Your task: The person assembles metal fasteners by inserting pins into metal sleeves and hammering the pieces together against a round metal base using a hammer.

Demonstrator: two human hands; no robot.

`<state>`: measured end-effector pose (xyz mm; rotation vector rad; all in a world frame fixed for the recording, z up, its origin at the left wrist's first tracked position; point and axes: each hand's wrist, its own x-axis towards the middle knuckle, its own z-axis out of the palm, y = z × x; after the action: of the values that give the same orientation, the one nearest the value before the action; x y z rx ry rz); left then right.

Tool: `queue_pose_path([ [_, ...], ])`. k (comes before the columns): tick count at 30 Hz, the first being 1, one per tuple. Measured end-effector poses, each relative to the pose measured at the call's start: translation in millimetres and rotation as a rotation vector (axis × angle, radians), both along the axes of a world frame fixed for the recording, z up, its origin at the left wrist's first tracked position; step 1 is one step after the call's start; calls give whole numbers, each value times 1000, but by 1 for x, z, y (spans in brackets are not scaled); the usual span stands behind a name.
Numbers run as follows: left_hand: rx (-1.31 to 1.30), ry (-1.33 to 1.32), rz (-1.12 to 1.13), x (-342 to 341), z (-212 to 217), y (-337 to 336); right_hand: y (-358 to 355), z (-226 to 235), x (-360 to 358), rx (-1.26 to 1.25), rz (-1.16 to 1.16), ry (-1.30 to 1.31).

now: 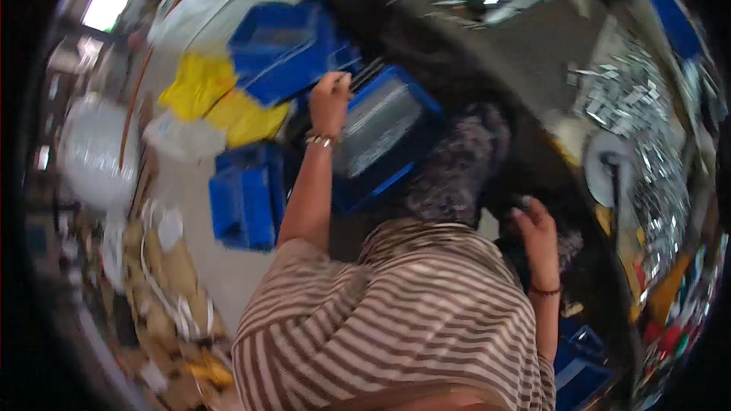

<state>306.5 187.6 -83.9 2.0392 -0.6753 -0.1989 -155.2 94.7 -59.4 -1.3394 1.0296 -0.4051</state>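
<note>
My left hand is closed at the upper left edge of a blue plastic bin, its fingers seemingly on the rim. Inside that bin lies a grey, shiny mass, too blurred to name. Another blue bin stands just beyond my left hand, tilted in view. On the right, my right hand hangs beside my dark patterned trouser leg. Its fingers are loosely bent and apart, with nothing visible in them.
Yellow bags and a smaller blue bin are at left. Piles of shiny metal pieces cover the right-hand work surface, near a round white disc. Another blue bin sits low at right. Brown sacks lie lower left.
</note>
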Motion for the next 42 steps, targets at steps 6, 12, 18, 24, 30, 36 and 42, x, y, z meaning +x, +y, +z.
queue_pose_path([
  [6, -223, -7, -534, -118, 85, -133, 8, 12, 2, 111, -33, -122],
  [12, -255, -394, -925, -204, 96, -244, 14, 16, -23, 71, -149, -129],
  [18, 204, -514, -897, -216, 99, -281, 10, 39, -61, -89, -193, -101],
  [24, 39, -180, -905, -235, 96, -276, -24, 105, -93, -341, -318, 95],
  [30, -198, -120, -1102, -262, 106, -227, -122, 113, -93, -1223, -404, 851],
  [36, -90, -205, -1324, -294, 116, -182, -190, 68, -87, -1246, -176, 1232],
  [42, -161, -418, -1397, -301, 109, -193, -205, 67, -96, -1367, -196, 1235],
])
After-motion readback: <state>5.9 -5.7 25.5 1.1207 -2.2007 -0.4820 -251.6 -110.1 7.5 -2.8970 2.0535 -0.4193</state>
